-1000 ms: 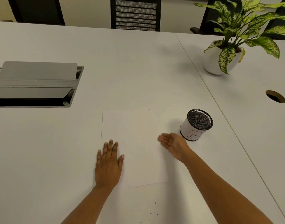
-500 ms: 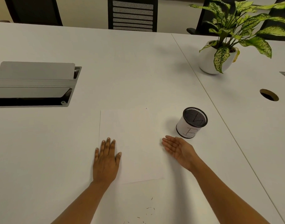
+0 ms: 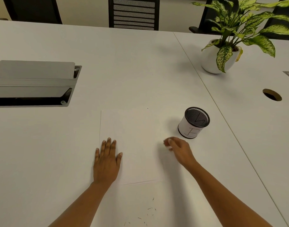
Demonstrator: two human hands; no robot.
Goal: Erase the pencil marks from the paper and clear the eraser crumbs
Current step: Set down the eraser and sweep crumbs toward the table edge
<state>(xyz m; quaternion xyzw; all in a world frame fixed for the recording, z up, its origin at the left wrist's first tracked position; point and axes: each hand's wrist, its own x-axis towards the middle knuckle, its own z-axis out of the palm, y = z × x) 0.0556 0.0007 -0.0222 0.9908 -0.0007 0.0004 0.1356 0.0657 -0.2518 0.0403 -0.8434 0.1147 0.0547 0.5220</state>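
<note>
1. A grey recessed cable box [image 3: 34,82] sits in the white table [image 3: 42,161] at far left, lid raised, well apart from the work area.
2. The left hand [image 3: 107,159] lies palm down on the lower left part of the paper [image 3: 137,136]. Its fingers are straight and slightly spread, pressing the sheet flat. The little finger lies at the sheet's left edge.
3. The paper is a white sheet lying flat on the table, directly in front of the person, between the two hands. Its left and near edges are visible; its far and right edges blend into the tabletop.
4. The eraser crumbs [image 3: 148,212] are small dark slivers scattered on the bare table, nearer the person than the paper's near edge, between the forearms.
5. A black mesh-backed chair [image 3: 134,13] stands at the table's far side.
6. The right hand [image 3: 179,149] is at the paper's right edge, back turned up. Its fingers are motion-blurred; whether they are spread, curled or pinching anything cannot be told.
7. A white cylindrical pen cup [image 3: 193,122] with a black mesh interior stands upright just beyond the right hand, off the paper. It is the nearest obstruction on that side.
8. A table seam [image 3: 206,89] runs diagonally past the cup.
9. A potted plant [image 3: 222,54] and a round cable hole [image 3: 272,95] lie on the adjoining tabletop, well apart from the paper.
</note>
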